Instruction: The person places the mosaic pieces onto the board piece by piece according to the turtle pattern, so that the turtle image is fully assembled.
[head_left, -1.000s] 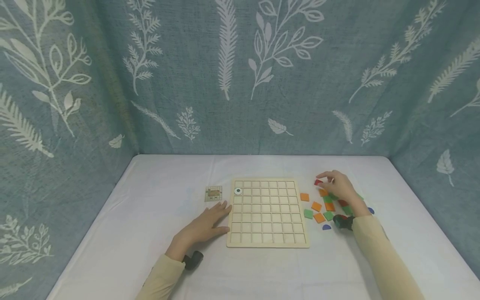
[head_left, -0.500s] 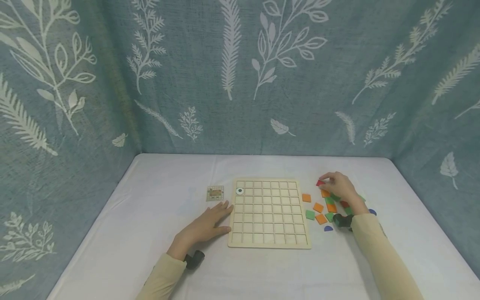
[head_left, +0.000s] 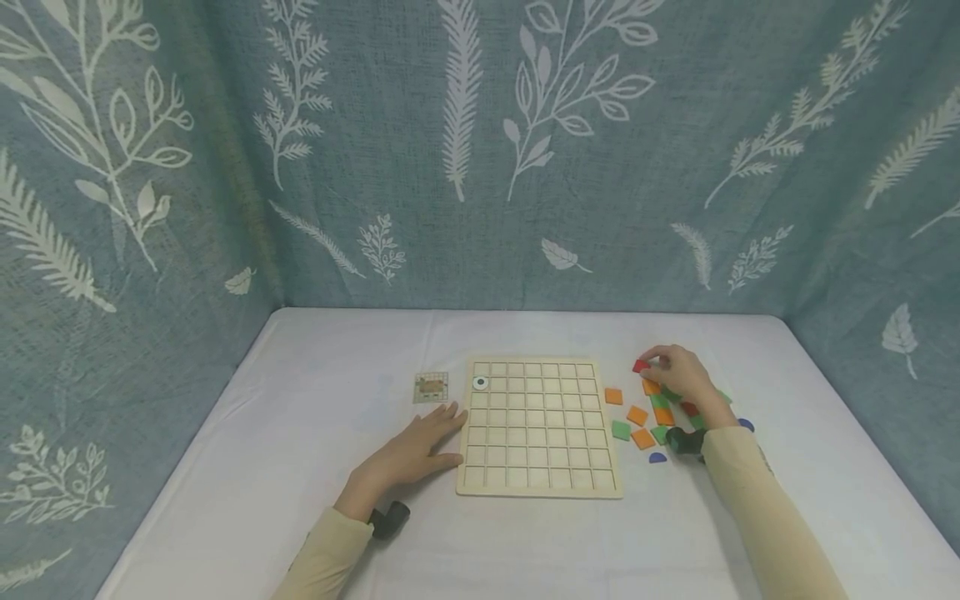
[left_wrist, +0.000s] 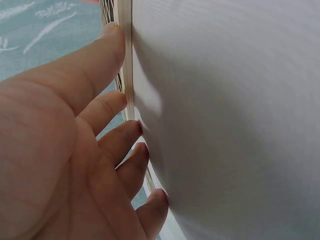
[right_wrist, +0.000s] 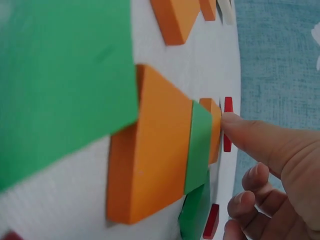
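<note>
A square red tile (head_left: 640,366) is pinched between the thumb and fingers of my right hand (head_left: 678,372), at the far end of a scatter of tiles. In the right wrist view, my thumb (right_wrist: 250,135) presses on that red tile (right_wrist: 228,142), seen edge-on; the opposing fingertip is hidden. My left hand (head_left: 412,446) lies flat with fingers spread, touching the left edge of a wooden grid board (head_left: 536,490). A round white piece with a dark centre (head_left: 480,382) sits in a cell near the board's top left corner.
A small picture card (head_left: 431,387) lies left of the board. Right of the board are several orange tiles (head_left: 642,438), green tiles (head_left: 621,430), and blue half-round pieces (head_left: 657,457). A patterned curtain (head_left: 405,150) hangs behind the white-covered table (head_left: 247,467).
My right fingers have drawn in slightly around the red tile. The head view has shifted a little. My left hand stays at the board's edge.
</note>
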